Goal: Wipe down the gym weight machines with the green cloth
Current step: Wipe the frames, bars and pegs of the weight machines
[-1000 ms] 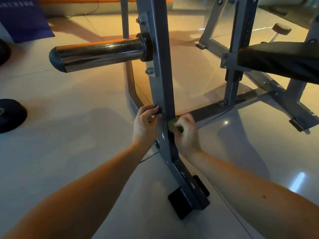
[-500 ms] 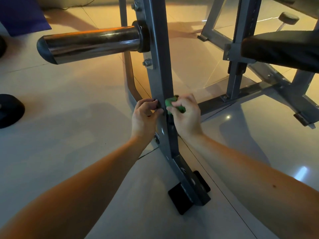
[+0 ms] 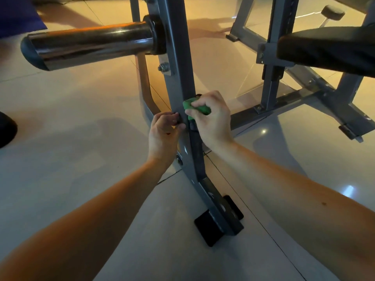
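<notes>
The green cloth (image 3: 188,104) is bunched into a small wad and pressed against the right face of the grey upright post (image 3: 178,47), low on the post, well below its bolt (image 3: 164,67). The right hand (image 3: 211,118) grips the wad, with fingers curled over it and the thumb tucked under. Only a corner of the cloth shows past the knuckles. Across the post, on its left edge, the left hand (image 3: 164,132) has its fingers curled in. They seem to pinch a small dark fitting (image 3: 178,121), perhaps a knob or bolt head. The light is too dim to tell which.

Above the hands, a chrome weight sleeve (image 3: 91,45) juts out to the left of the post. At the post's base is a black foot pad (image 3: 209,228) on the tiled floor (image 3: 71,118). To the right of the post is a black padded rest (image 3: 328,49) on its own grey frame. Left of the post, at the frame's edge, a dark weight plate (image 3: 6,128) lies on the floor.

The likeliest fault from here is patchy cleaning. So tight a wad touches only a narrow strip, so a stroke could miss the post's other faces. The cloth could also catch on the bolt or the dark fitting and be pulled loose. A fast upward stroke could bring the knuckles against the sleeve's collar.
</notes>
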Demonstrator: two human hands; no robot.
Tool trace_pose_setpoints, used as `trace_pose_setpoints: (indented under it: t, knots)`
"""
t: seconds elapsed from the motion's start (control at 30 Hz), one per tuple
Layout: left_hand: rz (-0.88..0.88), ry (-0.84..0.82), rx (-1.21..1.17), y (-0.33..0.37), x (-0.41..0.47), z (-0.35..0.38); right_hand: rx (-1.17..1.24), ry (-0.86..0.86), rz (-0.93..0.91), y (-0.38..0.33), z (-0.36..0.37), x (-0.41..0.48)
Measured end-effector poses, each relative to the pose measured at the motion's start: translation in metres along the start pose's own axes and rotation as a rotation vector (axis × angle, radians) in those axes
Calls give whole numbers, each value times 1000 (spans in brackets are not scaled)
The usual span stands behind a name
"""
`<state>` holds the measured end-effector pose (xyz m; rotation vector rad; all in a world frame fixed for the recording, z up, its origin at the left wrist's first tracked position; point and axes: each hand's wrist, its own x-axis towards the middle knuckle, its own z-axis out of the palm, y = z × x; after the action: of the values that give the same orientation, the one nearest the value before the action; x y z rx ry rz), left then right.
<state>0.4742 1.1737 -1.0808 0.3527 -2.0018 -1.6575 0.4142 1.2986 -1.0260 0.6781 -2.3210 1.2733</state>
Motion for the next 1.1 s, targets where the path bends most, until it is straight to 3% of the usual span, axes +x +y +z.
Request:
trace_pose_setpoints:
  t: [0.1,0.23,0.33,0.4,0.57,0.63,0.73,0.83,0.9,1.1]
  knots:
    - [20,-2,23,-4,1,0,7,-86,28,27,-2,-38]
    - [-90,4,7,-7,-11,8,-66,-382,352,60,-9,-109]
    - [-162,19,-8,-12,-25,12,-106,-418,454,64,-15,-125]
    - [-183,12,-6,-16,-27,13,-112,-384,358,53,-14,-104]
    - [-222,40,-46,-22,-31,14,-21,25,79,13,2,-35]
    - [-233,13,-67,-24,-30,12,-10,27,31,17,2,-36]
    - [-250,-22,-101,-27,-29,9,-18,-99,99,43,-3,-86]
    - [-273,-7,-102,-27,-31,11,-91,-358,324,65,-6,-139]
    - [-273,12,-97,-28,-35,14,-161,-426,414,76,-8,-159]
    - [-327,38,-48,-29,-51,18,-314,-754,482,71,-24,-140]
